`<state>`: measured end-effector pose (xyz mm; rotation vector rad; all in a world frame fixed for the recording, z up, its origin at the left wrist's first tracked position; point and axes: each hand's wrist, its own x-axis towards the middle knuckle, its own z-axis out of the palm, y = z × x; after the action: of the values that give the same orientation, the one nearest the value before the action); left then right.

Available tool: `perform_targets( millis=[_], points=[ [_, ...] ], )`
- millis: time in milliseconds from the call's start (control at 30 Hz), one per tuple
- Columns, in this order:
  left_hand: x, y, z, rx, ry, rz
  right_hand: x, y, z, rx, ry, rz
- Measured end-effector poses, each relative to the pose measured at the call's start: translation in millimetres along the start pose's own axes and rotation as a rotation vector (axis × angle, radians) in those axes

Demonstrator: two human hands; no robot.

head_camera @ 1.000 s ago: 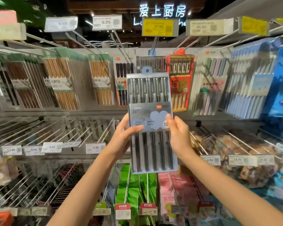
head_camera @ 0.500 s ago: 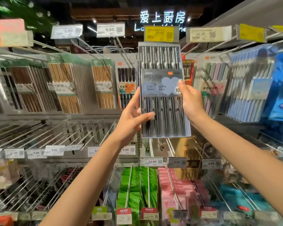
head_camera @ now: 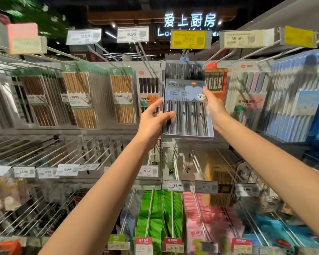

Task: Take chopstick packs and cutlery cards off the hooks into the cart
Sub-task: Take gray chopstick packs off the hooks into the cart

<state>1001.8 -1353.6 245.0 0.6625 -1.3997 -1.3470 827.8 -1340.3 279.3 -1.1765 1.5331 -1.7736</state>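
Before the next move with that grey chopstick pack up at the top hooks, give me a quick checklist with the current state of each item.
1. Right hand grips the right edge of the grey chopstick pack: ok.
2. Left hand has the left edge, thumb across the front: ok.
3. Pack upright, label facing the camera: ok.
4. Blue hang tab on or off the hook under the yellow 39.90 tag: cannot tell, it sits right at the hook and the frame is blurred.
5. Neighbouring red pack free of the held pack: cannot tell, they overlap in view.
6. Cart ready to receive the pack: cannot tell, no cart in view.
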Motion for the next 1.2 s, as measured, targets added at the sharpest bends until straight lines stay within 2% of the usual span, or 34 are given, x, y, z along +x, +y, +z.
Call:
perform_targets(
  millis=[67,133,233,300,400,500,700,833,933,1100,1200],
  points=[
    [6.9,-2.0,2.0,0.046,0.049,-0.023,-3.7,14.6,-3.0,-0.018,-0.105,-0.023],
    [12.1,-5.2,4.4,0.066,0.074,-0.019,-16.7,39.8,-5.3,-0.14,-0.188,0.006],
    [17.9,-12.7,8.5,0.167,0.111,0.039,-27.6,70.1,-6.9,-0.027,-0.165,0.164],
    [21.2,-17.4,10.0,0.256,0.103,0.045,-26.2,73.8,-2.7,0.028,-0.126,0.189],
    [18.2,-15.9,7.0,0.354,0.035,-0.017,-15.3,71.1,7.6,-0.015,-0.043,0.209],
    [4.3,-16.2,-2.6,0.45,0.0,-0.02,-6.7,65.5,19.2,-0.047,-0.031,0.249],
    [-31.5,-24.3,-30.4,0.408,-0.043,-0.064,1.7,73.8,29.2,-0.095,-0.012,0.412],
    [-66.2,-25.3,-48.3,0.348,-0.209,-0.115,-6.1,84.9,28.7,-0.071,0.025,0.533],
    [-94.4,-33.0,-68.4,0.431,-0.396,-0.213,-26.5,99.1,27.0,-0.049,0.016,0.617],
    [-156.6,-46.7,-118.6,0.677,-0.694,-0.424,-86.1,113.0,45.9,-0.005,-0.228,0.606],
    [-198.6,-45.9,-151.5,0.822,-0.714,-0.534,-123.6,104.3,73.2,-0.077,-0.379,0.536]
  ],
)
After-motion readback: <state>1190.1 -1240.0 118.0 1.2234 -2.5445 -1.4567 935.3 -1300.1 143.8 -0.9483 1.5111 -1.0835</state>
